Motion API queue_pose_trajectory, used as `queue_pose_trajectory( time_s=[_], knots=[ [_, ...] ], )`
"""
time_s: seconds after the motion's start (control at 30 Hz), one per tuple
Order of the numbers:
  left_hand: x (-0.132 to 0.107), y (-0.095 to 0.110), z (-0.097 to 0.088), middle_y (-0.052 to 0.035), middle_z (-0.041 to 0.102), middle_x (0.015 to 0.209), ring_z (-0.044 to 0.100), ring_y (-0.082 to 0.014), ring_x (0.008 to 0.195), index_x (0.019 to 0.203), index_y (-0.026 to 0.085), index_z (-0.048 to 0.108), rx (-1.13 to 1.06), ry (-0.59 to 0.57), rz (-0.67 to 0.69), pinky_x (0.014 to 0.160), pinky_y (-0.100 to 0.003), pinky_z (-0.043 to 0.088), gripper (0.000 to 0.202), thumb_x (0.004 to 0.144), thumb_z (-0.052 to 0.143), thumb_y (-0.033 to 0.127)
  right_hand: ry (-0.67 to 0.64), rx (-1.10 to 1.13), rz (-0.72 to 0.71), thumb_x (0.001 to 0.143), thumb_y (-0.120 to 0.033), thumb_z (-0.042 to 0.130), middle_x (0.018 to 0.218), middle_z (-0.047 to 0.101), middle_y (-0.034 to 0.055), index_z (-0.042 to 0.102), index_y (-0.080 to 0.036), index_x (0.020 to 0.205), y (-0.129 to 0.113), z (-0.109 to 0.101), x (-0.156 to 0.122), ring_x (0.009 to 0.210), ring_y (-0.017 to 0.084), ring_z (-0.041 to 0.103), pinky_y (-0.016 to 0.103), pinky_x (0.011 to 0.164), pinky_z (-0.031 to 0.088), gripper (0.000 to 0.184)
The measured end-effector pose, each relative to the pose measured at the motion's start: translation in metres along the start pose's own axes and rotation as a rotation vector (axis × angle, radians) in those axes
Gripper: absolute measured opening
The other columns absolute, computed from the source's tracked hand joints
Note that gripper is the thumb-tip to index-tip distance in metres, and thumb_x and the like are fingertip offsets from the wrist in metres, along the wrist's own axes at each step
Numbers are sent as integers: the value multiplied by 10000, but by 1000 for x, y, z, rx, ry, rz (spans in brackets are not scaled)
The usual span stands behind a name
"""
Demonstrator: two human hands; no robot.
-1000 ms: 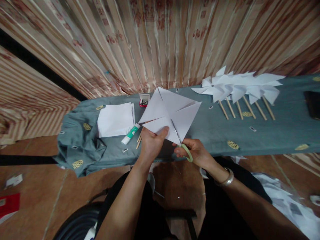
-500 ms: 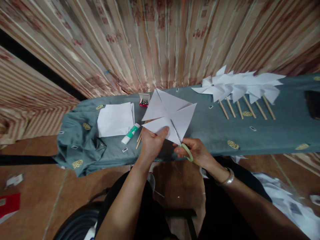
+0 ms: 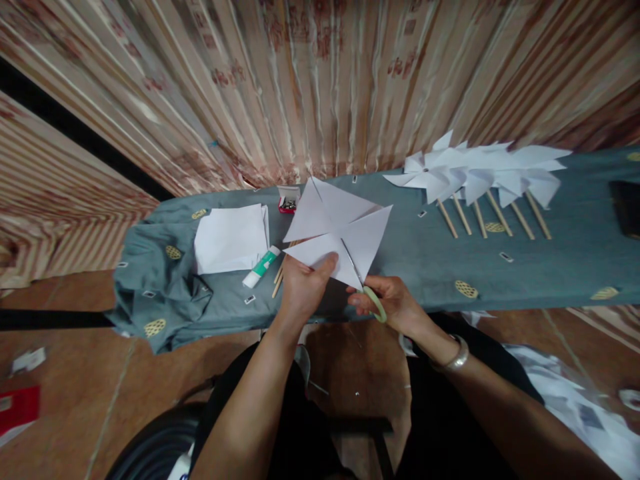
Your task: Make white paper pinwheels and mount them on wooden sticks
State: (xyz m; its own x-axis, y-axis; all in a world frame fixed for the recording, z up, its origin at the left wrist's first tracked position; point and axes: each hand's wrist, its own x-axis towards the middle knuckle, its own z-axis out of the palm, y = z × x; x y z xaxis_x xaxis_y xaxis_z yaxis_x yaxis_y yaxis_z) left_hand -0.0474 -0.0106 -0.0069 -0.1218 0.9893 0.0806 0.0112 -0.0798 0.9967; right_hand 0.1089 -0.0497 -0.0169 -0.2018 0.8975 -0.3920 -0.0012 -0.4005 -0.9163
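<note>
A square sheet of white paper [image 3: 335, 223], with slits running in from its corners, is held above the table by my left hand [image 3: 305, 283], thumb on top and fingers underneath. My right hand [image 3: 387, 303] grips a pair of scissors [image 3: 374, 304] with a pale green handle. Their blades lie in the slit at the paper's near corner and reach toward its middle. Just left of the paper, thin wooden sticks [image 3: 278, 280] are partly hidden under it and my left hand. A green-and-white glue stick [image 3: 261, 267] lies beside them.
A stack of white paper [image 3: 233, 239] lies on the left of the cloth-covered table [image 3: 425, 260]. Behind the sticks stands an open red box of small metal pieces [image 3: 289, 200]. Several paper pinwheels [image 3: 480, 173] on sticks overlap at the back right. A dark object [image 3: 625, 208] rests at the far right.
Almost nothing differs. The paper's right corner has shifted very slightly left; both hands and the scissors keep their places.
</note>
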Motion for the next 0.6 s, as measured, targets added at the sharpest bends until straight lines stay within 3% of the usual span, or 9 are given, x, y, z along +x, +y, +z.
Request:
queue_pose_trajectory(
  time_s=[0.17, 0.37, 0.6],
  knots=[
    [1, -4, -2, -91, 731, 943, 682, -202, 833, 956, 132, 680, 31, -11, 16, 796, -321, 542, 294, 697, 723, 265, -11, -5, -11, 502, -559, 852, 501, 582, -30, 703, -165, 677, 1, 0, 0, 455, 85, 475, 223, 449, 373, 456],
    [1, 2, 0, -99, 747, 930, 697, -214, 850, 942, 131, 674, 28, 11, 11, 831, -334, 545, 282, 689, 714, 250, -44, -33, -45, 577, -548, 828, 609, 641, -5, 722, -161, 774, 9, -4, 0, 540, 110, 550, 229, 507, 427, 448],
    [4, 9, -1, -84, 753, 851, 708, -230, 846, 894, 133, 685, 20, 65, -18, 821, -341, 553, 267, 663, 731, 258, -100, -216, -119, 675, -551, 772, 626, 603, -29, 703, -172, 863, 18, -12, -2, 550, 101, 514, 223, 519, 392, 429]
  ],
)
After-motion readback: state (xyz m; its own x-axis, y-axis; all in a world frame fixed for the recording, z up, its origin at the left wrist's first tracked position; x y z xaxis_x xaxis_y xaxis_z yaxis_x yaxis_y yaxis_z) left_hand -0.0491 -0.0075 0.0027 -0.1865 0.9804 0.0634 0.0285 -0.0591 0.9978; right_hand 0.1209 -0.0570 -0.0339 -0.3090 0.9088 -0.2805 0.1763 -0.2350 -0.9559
